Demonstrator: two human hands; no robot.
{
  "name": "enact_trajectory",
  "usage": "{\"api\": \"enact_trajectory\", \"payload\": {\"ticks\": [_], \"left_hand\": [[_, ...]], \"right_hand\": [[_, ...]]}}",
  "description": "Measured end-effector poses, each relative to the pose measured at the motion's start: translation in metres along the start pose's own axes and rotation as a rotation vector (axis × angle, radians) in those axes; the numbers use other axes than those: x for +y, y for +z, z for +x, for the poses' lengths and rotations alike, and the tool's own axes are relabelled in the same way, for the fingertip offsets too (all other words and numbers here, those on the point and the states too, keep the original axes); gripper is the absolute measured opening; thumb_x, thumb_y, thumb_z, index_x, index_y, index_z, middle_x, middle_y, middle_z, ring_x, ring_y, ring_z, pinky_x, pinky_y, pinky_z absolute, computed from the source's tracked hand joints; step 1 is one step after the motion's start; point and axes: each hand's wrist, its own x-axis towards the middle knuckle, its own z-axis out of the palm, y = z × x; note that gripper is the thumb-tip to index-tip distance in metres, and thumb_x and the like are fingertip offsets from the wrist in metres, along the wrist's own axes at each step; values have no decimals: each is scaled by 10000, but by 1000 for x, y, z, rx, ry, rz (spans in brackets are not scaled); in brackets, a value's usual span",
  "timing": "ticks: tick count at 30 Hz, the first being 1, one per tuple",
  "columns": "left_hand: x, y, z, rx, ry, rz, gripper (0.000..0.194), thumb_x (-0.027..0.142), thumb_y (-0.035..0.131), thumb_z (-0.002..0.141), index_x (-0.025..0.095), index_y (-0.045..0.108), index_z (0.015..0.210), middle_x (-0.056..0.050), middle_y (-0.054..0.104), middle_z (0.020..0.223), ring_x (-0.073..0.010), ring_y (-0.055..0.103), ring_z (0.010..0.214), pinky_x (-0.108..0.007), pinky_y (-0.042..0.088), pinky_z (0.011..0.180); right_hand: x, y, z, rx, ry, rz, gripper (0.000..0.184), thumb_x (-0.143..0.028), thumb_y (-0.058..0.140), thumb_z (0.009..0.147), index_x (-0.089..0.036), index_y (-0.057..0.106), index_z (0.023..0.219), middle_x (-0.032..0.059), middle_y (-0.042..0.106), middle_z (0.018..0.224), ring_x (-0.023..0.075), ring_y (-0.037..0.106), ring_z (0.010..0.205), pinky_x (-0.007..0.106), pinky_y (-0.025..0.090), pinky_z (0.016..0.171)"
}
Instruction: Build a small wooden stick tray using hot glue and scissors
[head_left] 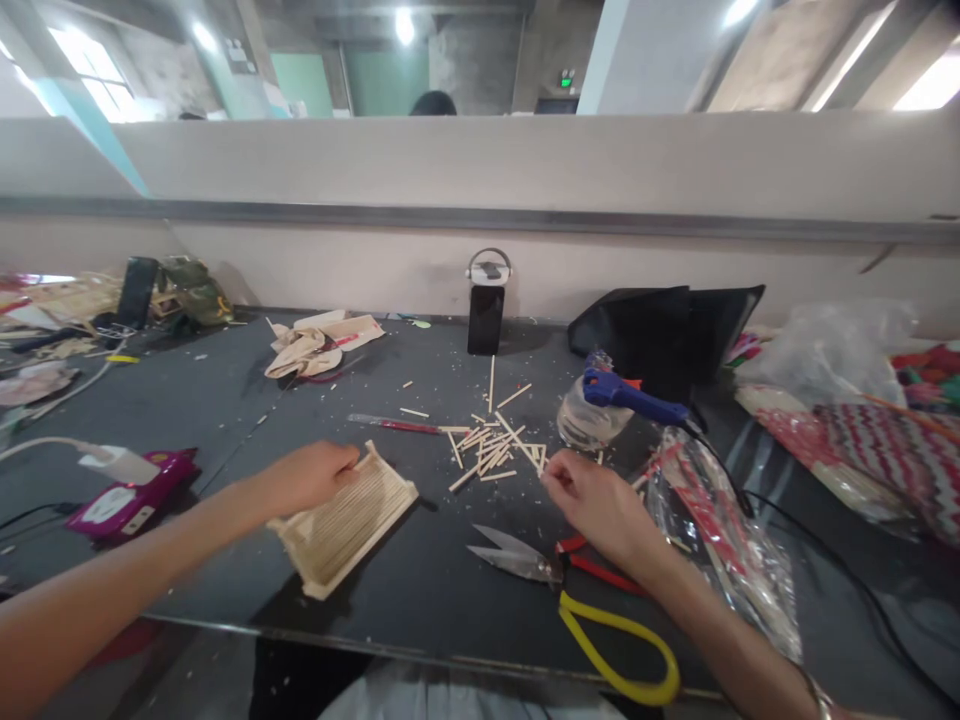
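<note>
Left hand (319,478) grips slatted wooden panel (351,530), near left over tabletop (424,610). Right hand (592,502) bunched at right edge of stick pile (491,452); can't tell if pinching one. Step looks like stick pickup; next move calls for fine pinch, panel steady. Clear bag (731,545), right: red and pale material inside.

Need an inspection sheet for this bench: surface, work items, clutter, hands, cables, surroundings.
Surface: dark grey tabletop, littered with pale scraps.
Work items: rectangular pale wooden slatted frame; pile of thin pale wooden sticks; open-bladed scissors with one red, one yellow handle; blue plastic glue gun.
Clutter: crumpled beige material; clear plastic packaging.
Hands: left hand grips the frame's far edge; right hand at the pile's right edge, grip unclear.
Cables: white cable at left; black cable at right.
Surroundings: pale partition wall behind the tabletop.
</note>
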Motion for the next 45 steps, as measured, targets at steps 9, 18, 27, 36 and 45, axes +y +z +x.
{"api": "enact_trajectory", "payload": {"ticks": [9,18,27,36,45], "left_hand": [[25,31,-25,-76,-339,-413,114,277,361,858,198,433,821,3,611,590,-174,648,453,-211,460,368],[28,45,-41,76,-369,-626,242,360,414,835,196,401,1014,30,601,570,-182,631,419,-222,479,345],[27,47,-41,90,-373,-654,469,471,406,786,175,420,1150,8,610,599,-197,621,429,-267,500,360],[18,48,-45,109,-406,-774,650,619,450,694,174,433,1168,32,583,549,-198,607,435,-292,509,408],[10,55,-50,138,-370,-800,611,613,462,746,181,449,1177,27,596,580,-183,596,449,-298,512,442]], "right_hand": [[-7,-4,20,64,-86,-516,209,-147,420,932,-182,620,981,101,671,953,233,663,841,277,397,609],[-16,17,70,-108,-263,-642,187,-273,575,931,-165,619,1077,61,634,1102,194,630,931,381,542,775],[-17,-15,65,-70,-215,-502,190,-294,547,947,-153,620,1051,44,660,1030,175,645,874,371,532,773],[26,-30,10,-8,140,-480,167,-240,571,837,-175,655,708,90,708,736,235,660,728,274,320,553],[29,-23,10,12,124,-344,188,-205,500,829,-197,632,696,25,704,732,159,637,678,232,314,537]]}}
